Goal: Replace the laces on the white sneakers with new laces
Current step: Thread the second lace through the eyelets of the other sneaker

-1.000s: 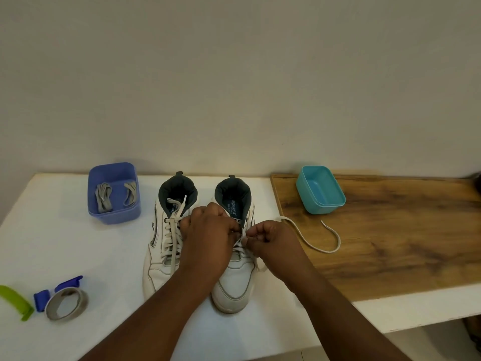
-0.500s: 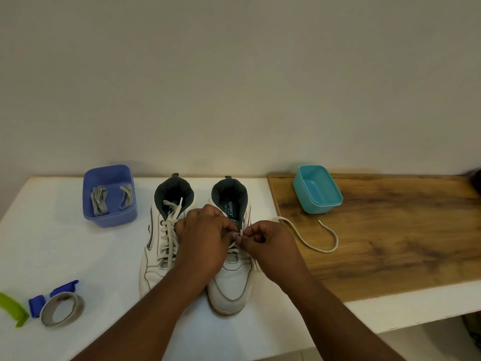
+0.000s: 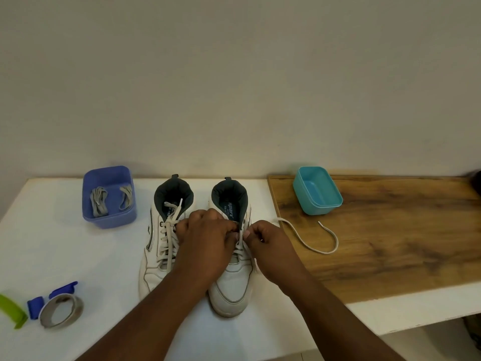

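Observation:
Two white sneakers stand side by side on the white table, toes toward me. The left sneaker (image 3: 156,246) is laced, its lace ends lying loose over the tongue. My left hand (image 3: 205,238) covers the upper eyelets of the right sneaker (image 3: 231,282), fingers curled at its lace. My right hand (image 3: 265,241) pinches that white lace (image 3: 240,237) just beside the left hand's fingertips. The lace's free end (image 3: 312,247) trails right in a loop over the wooden board. A purple tub (image 3: 109,220) at the left holds grey laces (image 3: 99,201).
A teal tub (image 3: 320,204) sits on the wooden board (image 3: 390,243) at the right. At the front left lie a grey tape roll (image 3: 61,311), blue pieces (image 3: 35,307) and a green strip (image 3: 11,315). The wall runs right behind the table.
The view has shifted slightly. Both hands stay at the right sneaker's upper eyelets, with fingertips closer together on the lace than a second ago. The trailing lace loop looks unchanged.

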`<state>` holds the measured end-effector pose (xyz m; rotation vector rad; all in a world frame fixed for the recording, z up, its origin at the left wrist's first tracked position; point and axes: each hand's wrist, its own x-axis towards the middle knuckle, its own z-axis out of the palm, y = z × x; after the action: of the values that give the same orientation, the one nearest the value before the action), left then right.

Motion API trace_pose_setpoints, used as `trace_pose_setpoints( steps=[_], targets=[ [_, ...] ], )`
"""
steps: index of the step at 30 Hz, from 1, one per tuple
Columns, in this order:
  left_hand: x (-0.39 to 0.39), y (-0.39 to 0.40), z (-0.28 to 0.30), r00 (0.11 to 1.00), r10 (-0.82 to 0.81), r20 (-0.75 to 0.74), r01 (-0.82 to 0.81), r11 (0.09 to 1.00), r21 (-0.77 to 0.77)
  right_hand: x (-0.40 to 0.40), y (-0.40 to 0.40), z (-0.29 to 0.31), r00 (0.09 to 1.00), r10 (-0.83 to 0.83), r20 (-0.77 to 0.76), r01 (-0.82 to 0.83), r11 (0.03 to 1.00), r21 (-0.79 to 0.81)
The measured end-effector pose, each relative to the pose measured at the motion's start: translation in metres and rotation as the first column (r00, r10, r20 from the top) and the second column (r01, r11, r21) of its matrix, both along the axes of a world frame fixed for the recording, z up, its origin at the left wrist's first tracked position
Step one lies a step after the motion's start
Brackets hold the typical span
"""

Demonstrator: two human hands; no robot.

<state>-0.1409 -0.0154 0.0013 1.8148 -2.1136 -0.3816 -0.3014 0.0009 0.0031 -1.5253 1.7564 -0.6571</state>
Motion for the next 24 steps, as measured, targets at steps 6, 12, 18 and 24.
trace_pose_setpoints(
  steps=[6,12,18,24],
  targets=[
    [0.007,0.005,0.007,0.997,-0.050,0.059,0.051,0.999,-0.012,-0.009,-0.010,0.037,0.737,-0.380,0.560,0.439,0.898,0.031],
    [0.008,0.004,0.004,0.998,-0.055,0.039,0.055,0.998,0.004,-0.010,-0.001,0.013,0.997,0.046,-0.055,-0.054,0.988,-0.147],
    [0.007,0.006,0.005,0.998,-0.052,0.047,0.053,0.998,-0.016,-0.009,-0.004,0.014,0.998,-0.050,-0.039,0.041,0.977,-0.209],
    [0.007,0.007,0.006,0.999,-0.043,0.028,0.043,0.999,-0.009,-0.061,-0.016,0.070,0.346,-0.357,0.868,0.906,0.369,-0.210]
  ],
)
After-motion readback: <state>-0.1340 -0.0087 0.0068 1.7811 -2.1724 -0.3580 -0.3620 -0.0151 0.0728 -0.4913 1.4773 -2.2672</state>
